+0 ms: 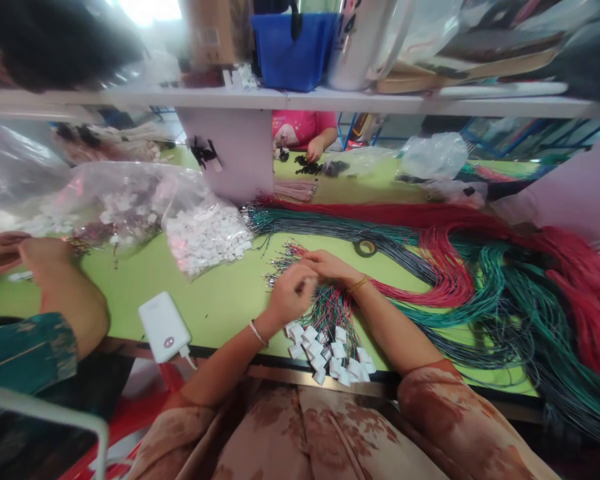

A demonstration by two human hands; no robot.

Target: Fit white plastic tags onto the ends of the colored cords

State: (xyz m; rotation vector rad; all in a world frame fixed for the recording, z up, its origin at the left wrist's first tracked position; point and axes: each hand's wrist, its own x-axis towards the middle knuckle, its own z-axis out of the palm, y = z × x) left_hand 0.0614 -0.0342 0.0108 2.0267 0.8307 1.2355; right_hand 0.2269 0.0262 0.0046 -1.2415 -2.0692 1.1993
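Observation:
My left hand (293, 291) is curled, its fingers closed and a little blurred, over the wires near the table's front edge. What sits between its fingertips is too small to make out. Close against it, my right hand (330, 268) bends down over the bundle of red and green wires (333, 303), its fingertips hidden behind the left hand. Metal-tipped wire ends (280, 263) stick out to the left of both hands. Below them, several white plastic connectors (337, 350) on wires hang at the table edge.
A plastic bag of white connectors (207, 233) lies left of the wires. A white power bank (165, 325) with a cable rests at the front edge. Black tape (365, 248) and long red wires (565, 287) lie right. A co-worker's arm (65, 273) is at left; another person's hand (315, 148) is opposite.

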